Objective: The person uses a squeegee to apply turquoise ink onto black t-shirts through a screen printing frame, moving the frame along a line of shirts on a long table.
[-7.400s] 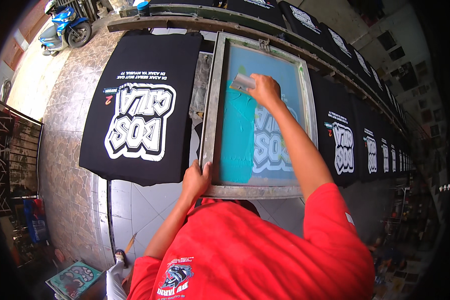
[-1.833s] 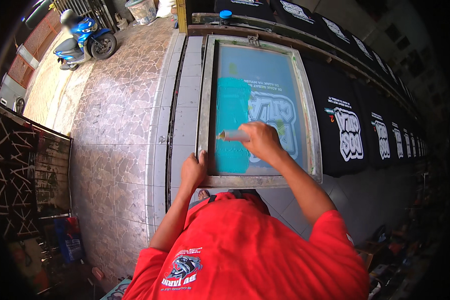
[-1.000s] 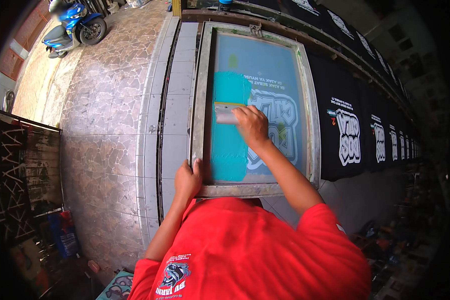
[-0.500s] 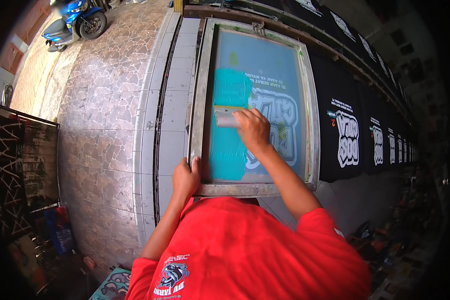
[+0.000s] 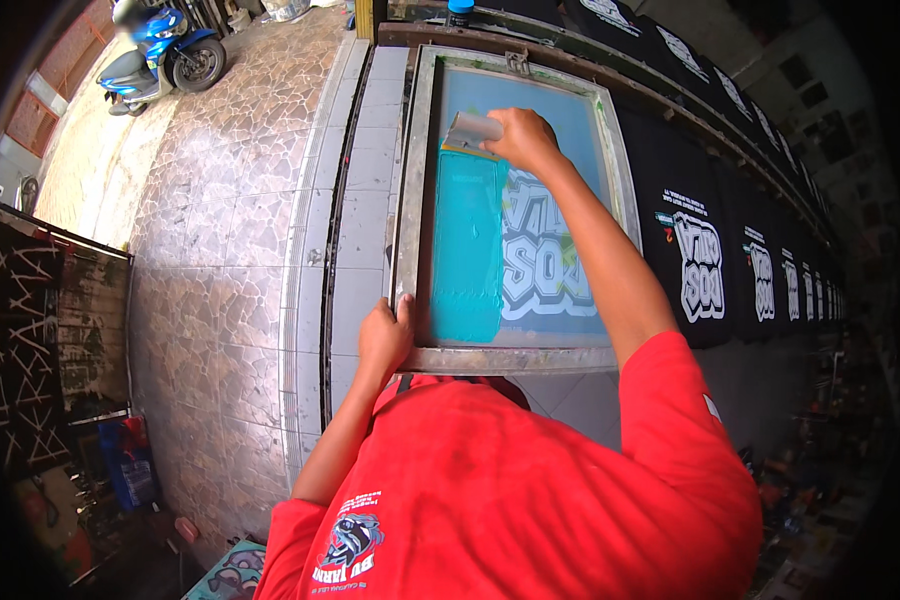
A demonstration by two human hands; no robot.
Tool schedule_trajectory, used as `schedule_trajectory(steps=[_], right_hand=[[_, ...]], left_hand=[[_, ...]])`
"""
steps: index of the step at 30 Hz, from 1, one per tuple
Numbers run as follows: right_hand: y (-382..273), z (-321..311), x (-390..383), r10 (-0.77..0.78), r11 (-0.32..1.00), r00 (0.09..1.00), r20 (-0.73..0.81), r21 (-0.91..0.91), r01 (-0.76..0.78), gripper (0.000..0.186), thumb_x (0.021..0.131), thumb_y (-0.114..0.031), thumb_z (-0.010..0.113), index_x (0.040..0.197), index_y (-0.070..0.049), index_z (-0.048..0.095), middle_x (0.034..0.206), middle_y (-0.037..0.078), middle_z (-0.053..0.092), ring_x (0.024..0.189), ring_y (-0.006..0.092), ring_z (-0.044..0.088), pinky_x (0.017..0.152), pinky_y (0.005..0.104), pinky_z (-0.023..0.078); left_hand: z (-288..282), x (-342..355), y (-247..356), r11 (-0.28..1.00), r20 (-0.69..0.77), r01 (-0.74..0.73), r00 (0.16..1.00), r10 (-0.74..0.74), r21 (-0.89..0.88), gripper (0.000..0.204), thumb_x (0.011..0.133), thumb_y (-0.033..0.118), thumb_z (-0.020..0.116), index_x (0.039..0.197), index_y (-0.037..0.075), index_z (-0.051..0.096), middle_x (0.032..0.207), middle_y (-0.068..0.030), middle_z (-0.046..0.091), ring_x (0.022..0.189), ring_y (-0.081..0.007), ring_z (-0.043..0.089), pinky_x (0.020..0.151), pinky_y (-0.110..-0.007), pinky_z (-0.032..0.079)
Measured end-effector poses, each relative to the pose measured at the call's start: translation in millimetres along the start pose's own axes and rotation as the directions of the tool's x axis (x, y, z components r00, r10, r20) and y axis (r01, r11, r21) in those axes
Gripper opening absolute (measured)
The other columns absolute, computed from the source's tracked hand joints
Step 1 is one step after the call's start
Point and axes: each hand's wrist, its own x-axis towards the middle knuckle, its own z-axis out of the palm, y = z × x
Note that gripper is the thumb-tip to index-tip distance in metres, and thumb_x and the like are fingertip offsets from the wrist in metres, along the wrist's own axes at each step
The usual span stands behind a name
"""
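Observation:
A screen printing frame [image 5: 515, 360] lies before me, its blue mesh [image 5: 570, 110] showing a pale lettering design on the right half. Down the left side of the mesh runs a broad band of turquoise ink [image 5: 467, 250]. My right hand [image 5: 525, 138] grips a squeegee [image 5: 473, 130] at the far end of that band, its blade edge against the mesh and its body tilted. At the frame's near left corner, my left hand [image 5: 386, 335] is closed round the wooden side rail, thumb on top.
Black shirts with white prints [image 5: 698, 265] lie in a row to the right, with more beyond a rail at the back. A blue-capped jar [image 5: 459, 12] stands behind the frame. A blue scooter [image 5: 160, 60] is parked far left on the tiled floor [image 5: 220, 200].
My right hand has pushed the squeegee away from me, from mid-band to the far end. The turquoise band behind it looks smoother. My left hand keeps its hold on the frame.

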Motion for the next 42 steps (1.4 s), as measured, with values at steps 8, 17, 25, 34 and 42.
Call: schedule_trajectory(steps=[8, 17, 25, 34, 42], right_hand=[[-50, 25, -180, -0.119, 0.99, 0.976, -0.183, 0.051, 0.13, 0.014, 0.075, -0.006, 0.065, 0.087, -0.01, 0.062, 0.083, 0.011, 0.066, 0.081, 0.0331, 0.063, 0.068, 0.045, 0.052], [-91, 102, -317, -0.165, 0.978, 0.956, -0.244, 0.083, 0.19, 0.046, 0.072, -0.026, 0.077, 0.11, -0.005, 0.064, 0.118, 0.01, 0.059, 0.104, 0.0301, 0.056, 0.09, 0.0427, 0.046], [32, 52, -333, 0.377, 0.92, 0.698, -0.609, 0.156, -0.361, 0.063, 0.082, -0.038, 0.071, 0.13, -0.002, 0.052, 0.136, 0.024, 0.045, 0.123, 0.0422, 0.046, 0.1, 0.0482, 0.04], [162, 39, -355, 0.866, 0.488, 0.491, -0.092, 0.367, -0.792, 0.064, 0.097, -0.051, 0.038, 0.096, 0.006, 0.066, 0.095, 0.029, 0.065, 0.095, 0.0471, 0.06, 0.082, 0.0491, 0.046], [15, 19, -368, 0.806, 0.567, 0.581, -0.112, 0.426, -0.705, 0.051, 0.1, -0.039, 0.038, 0.096, 0.005, 0.062, 0.09, 0.029, 0.064, 0.088, 0.0473, 0.061, 0.076, 0.0499, 0.045]], left_hand=[[7, 2, -11, 0.998, 0.032, -0.022, 0.999, 0.024, -0.052, 0.057, 0.095, 0.046, 0.047, 0.086, -0.009, 0.059, 0.082, -0.0349, 0.061, 0.083, -0.0514, 0.06, 0.073, -0.055, 0.046], [3, -2, -2, 0.997, 0.001, -0.058, 0.998, 0.058, -0.053, 0.056, 0.096, 0.044, 0.048, 0.085, -0.01, 0.06, 0.078, -0.0339, 0.061, 0.08, -0.05, 0.061, 0.071, -0.052, 0.046], [5, 5, -15, 0.996, 0.053, -0.02, 0.998, 0.025, -0.089, 0.057, 0.097, 0.044, 0.046, 0.087, -0.011, 0.06, 0.075, -0.0327, 0.061, 0.078, -0.0481, 0.062, 0.071, -0.05, 0.046], [-14, -6, -4, 0.985, -0.002, -0.081, 0.997, 0.082, -0.15, 0.049, 0.099, 0.037, 0.048, 0.08, -0.006, 0.058, 0.058, -0.0192, 0.053, 0.054, -0.0266, 0.052, 0.056, -0.042, 0.041], [-131, -15, -73, 0.957, 0.031, 0.012, 1.0, -0.003, -0.291, 0.04, 0.102, 0.032, 0.046, 0.079, 0.0, 0.054, 0.062, -0.0002, 0.048, 0.058, -0.0074, 0.039, 0.049, -0.031, 0.033]])
